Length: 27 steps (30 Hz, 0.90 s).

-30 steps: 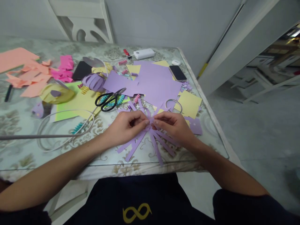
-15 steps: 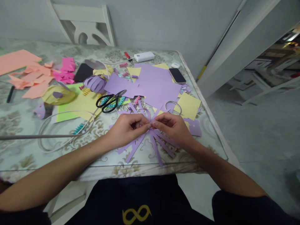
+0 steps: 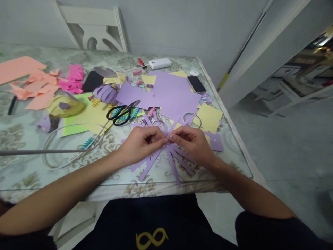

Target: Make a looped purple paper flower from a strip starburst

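Note:
Purple paper strips [image 3: 172,163] fan out like a star on the table in front of me, crossing at a middle point. My left hand [image 3: 145,142] pinches at that middle from the left, thumb and forefinger together. From the right, my right hand [image 3: 191,142] pinches at the same spot, its fingertips almost touching the left ones. My fingers hide the crossing itself. Black-handled scissors [image 3: 122,114] lie beyond my left hand, blades pointing right. A large purple sheet [image 3: 173,92] is spread beyond both hands.
A phone [image 3: 196,84] and a yellow paper square [image 3: 210,117] are at the right. White cable [image 3: 74,124] loops on the left near a yellow paper figure [image 3: 65,106]. Farther back are a white power bank [image 3: 160,63], orange paper scraps [image 3: 39,86] and small paper coils [image 3: 137,72].

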### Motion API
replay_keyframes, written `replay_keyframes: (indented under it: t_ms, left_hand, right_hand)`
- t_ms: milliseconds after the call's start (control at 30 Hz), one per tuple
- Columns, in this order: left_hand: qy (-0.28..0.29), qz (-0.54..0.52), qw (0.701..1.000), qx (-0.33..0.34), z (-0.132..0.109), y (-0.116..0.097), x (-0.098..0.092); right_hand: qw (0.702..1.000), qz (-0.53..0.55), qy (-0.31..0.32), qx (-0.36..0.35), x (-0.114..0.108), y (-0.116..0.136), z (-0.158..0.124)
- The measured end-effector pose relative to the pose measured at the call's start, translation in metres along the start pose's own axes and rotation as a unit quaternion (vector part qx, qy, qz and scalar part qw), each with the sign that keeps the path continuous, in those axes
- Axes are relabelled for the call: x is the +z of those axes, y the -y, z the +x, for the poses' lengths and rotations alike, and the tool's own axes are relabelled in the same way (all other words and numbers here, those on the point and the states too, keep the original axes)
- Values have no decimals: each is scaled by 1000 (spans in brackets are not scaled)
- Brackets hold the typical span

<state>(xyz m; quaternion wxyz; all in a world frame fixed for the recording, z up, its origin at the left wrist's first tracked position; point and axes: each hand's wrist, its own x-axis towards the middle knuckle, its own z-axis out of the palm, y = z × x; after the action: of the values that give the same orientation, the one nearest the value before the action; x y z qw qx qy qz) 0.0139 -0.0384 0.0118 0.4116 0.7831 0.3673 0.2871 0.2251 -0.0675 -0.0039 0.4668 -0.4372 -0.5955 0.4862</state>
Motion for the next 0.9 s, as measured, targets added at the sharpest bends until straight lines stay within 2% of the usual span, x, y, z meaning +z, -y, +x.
replay_keyframes:
  t_ms: [633, 700, 833, 900]
  left_hand:
    - [53, 16, 998, 36, 0, -4, -3]
    - [21, 12, 999, 40, 0, -3, -7]
    - [-139, 10, 990, 27, 6, 4, -19]
    - [-173, 49, 984, 19, 10, 9, -23]
  right_hand:
    - [995, -84, 6, -58, -3, 2, -2]
    - [994, -93, 4, -65, -3, 2, -2]
    - [994, -86, 5, -65, -4, 2, -2]
    - [996, -71, 6, -60, -4, 2, -2]
